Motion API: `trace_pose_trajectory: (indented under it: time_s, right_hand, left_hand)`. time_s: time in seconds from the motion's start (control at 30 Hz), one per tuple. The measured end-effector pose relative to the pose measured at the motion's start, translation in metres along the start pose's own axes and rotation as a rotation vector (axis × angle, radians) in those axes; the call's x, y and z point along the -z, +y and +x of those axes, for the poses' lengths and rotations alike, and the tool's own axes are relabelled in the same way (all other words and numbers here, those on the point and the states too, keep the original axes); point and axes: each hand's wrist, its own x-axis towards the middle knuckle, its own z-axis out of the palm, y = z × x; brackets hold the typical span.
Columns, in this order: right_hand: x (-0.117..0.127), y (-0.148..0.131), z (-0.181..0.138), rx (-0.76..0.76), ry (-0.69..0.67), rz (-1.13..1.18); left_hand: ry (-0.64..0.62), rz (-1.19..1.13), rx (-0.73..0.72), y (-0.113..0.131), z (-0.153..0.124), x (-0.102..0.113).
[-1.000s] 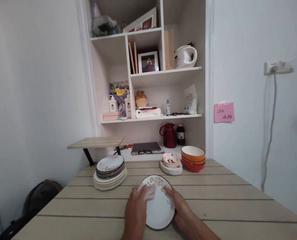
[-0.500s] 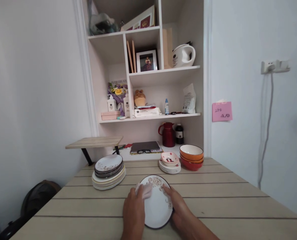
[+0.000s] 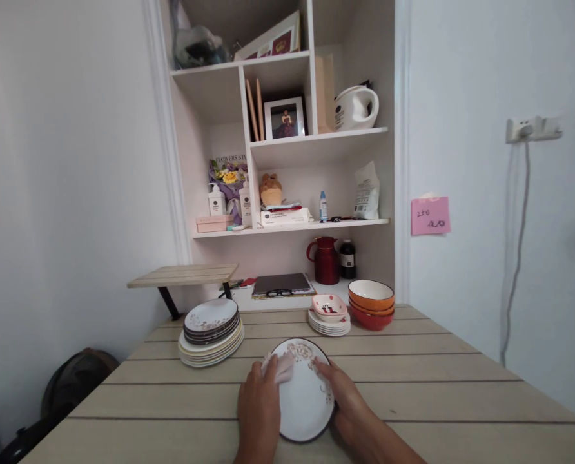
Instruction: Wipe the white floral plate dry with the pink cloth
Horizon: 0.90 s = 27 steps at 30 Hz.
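Note:
A white plate point(image 3: 303, 406) with a dark rim and brown flower print is tilted up between my hands over the near part of the table. My right hand point(image 3: 348, 399) grips its right edge, thumb on the face and fingers behind. Pinched in my left hand point(image 3: 260, 403) is a pale pink cloth point(image 3: 283, 367), pressed on the plate's upper left. The left fingertips are partly hidden by the cloth and the plate's edge. Left of my hands is a stack of plates point(image 3: 211, 332), the upper ones dark-rimmed like the held one.
On the wooden table point(image 3: 171, 399), small dishes point(image 3: 329, 316) stand stacked at the back, beside orange and red bowls point(image 3: 372, 304). A raised wooden shelf point(image 3: 184, 275) stands at the back left. Behind, a red thermos jug point(image 3: 326, 261) and a dark laptop point(image 3: 282, 283) sit in the white cabinet.
Almost nothing differs. Both hands, the cloth and the plate hold nearly the same places, with at most a slight shift of the fingers.

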Motion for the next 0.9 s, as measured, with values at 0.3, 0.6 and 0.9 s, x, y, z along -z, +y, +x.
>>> trace_pose_trajectory:
  time_s: [0.3, 0.6, 0.9]
  right_hand:
    - [0.003, 0.002, 0.004, -0.004, 0.044, 0.013]
    - [0.003, -0.001, 0.002, 0.012, 0.032, 0.03]
    - [0.003, -0.001, 0.002, -0.014, 0.055, 0.058]
  left_hand:
    - [0.006, 0.048, -0.029, 0.001, -0.003, -0.001]
    - [-0.024, -0.097, -0.067, -0.003, 0.0, -0.006]
    - [0.111, -0.421, -0.049, -0.011, 0.005, -0.018]
